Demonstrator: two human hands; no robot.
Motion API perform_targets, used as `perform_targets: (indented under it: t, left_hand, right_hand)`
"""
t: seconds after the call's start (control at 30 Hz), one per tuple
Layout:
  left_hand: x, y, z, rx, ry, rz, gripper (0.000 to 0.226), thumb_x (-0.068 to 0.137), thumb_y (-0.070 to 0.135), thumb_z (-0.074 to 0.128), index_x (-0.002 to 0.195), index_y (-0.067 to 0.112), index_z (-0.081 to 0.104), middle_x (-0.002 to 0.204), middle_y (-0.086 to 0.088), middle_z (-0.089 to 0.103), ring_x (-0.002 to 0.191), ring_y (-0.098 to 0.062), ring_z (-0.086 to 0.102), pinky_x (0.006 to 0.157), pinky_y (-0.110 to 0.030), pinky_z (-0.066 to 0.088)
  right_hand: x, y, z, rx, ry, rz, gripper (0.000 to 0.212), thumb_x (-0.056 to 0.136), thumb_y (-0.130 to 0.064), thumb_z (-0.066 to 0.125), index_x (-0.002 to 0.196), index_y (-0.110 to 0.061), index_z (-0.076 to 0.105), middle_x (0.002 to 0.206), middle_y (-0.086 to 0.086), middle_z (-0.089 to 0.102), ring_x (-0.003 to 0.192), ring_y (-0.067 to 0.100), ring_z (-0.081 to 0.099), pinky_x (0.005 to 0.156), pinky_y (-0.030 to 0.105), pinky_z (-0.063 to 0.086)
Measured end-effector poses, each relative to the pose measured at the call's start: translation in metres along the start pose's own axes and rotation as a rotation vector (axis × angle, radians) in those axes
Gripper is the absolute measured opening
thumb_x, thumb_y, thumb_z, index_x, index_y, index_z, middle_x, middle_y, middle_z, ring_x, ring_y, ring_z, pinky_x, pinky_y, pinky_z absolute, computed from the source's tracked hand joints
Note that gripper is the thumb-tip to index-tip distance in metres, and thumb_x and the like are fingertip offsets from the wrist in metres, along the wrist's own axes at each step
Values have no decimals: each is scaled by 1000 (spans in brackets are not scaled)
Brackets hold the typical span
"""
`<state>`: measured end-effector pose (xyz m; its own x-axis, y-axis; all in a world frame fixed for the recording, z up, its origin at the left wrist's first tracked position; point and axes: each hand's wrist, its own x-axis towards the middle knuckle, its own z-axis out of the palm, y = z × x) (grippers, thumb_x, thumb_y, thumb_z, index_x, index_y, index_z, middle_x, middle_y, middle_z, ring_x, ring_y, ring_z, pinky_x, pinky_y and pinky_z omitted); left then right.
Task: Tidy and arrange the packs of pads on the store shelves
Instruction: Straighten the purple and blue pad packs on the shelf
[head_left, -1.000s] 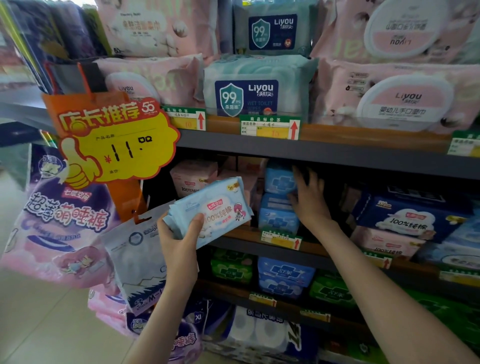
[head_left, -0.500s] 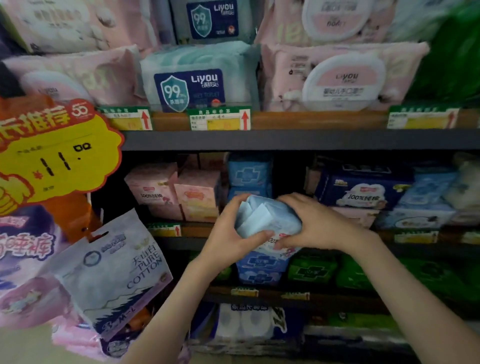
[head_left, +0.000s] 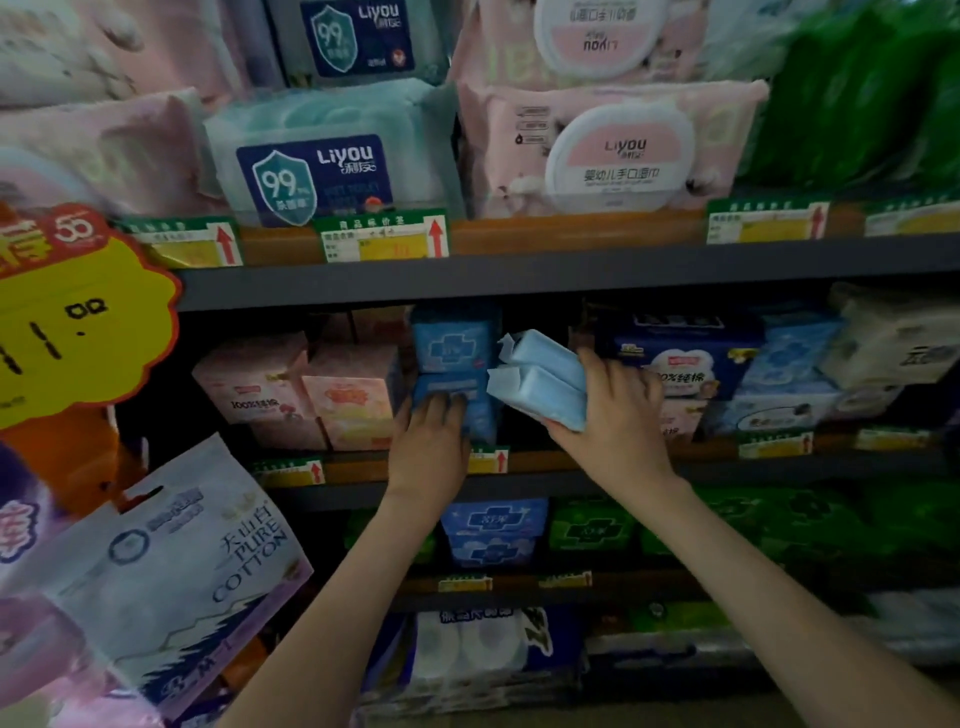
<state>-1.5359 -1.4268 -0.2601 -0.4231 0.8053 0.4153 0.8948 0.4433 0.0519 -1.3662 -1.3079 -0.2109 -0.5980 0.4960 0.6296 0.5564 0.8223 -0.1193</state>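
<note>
On the middle shelf (head_left: 545, 483), between the blue stack (head_left: 454, 374) and the navy box (head_left: 680, 358), a dark gap is waiting, and the right hand (head_left: 618, 421) is carrying two pale blue packs (head_left: 540, 382) toward it. Its fingers are wrapping around the right ends of the packs, thumb underneath, so the pair is sitting one on top of the other and tilting down to the right, with sealed ends pointing left. The packs are hovering in front of the gap, not yet resting on the shelf. The left hand (head_left: 434, 436) is lying flat against the lower front of the blue stack, fingers loose and spread, gripping nothing; it looks to be steadying or nudging that stack leftward to widen the slot.

Judging by this, the step in hand is slotting the pair in beside the stack. The next move is probably calling for levelling the packs, sliding them straight back into the gap, and squaring their faces with the neighbours; soft wrappers may be catching on the navy box.

Pink packs (head_left: 306, 389) are standing left of the stack. Wipes (head_left: 322, 161) are filling the shelf above, and green packs (head_left: 592, 530) are lining the one below. Price tags (head_left: 384, 239) are running along the shelf edges, and a yellow promo sign (head_left: 67, 322) is hanging at far left. Lighting under the shelves is dim.
</note>
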Motion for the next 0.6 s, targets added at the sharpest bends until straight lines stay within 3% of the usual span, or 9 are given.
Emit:
perform_targets:
  t: [0.2,0.3,0.4,0.6]
  left_hand:
    - [-5,-4,-3,52,-16,-21,50,100,22,37,147,12,26,146,-10,35,133,-27,32,114,-33,18]
    - [-6,-3,-3,41,-33,-19,51,96,17,43,145,10,31,142,-13,39,130,-30,36,112,-35,22]
    - [-6,-3,-1,26,-34,-25,52,86,10,59,136,5,45,130,-17,51,119,-34,48,104,-39,37]
    - [-8,-5,7,41,59,4,59,66,9,79,120,2,59,114,-18,61,103,-34,59,90,-40,49]
  right_hand:
    - [13,-12,23,-205,-159,19,76,54,-37,85,116,-3,58,89,17,62,78,33,59,82,40,25]
    - [18,-7,30,-230,-232,43,74,53,-34,87,113,0,59,89,18,62,78,33,59,84,40,26]
    - [20,-5,34,-201,-264,24,72,54,-22,87,115,4,57,92,21,61,80,35,58,78,41,39]
    - [25,-4,31,-209,-382,22,72,87,-29,61,146,-9,23,129,14,48,114,31,45,94,36,29]
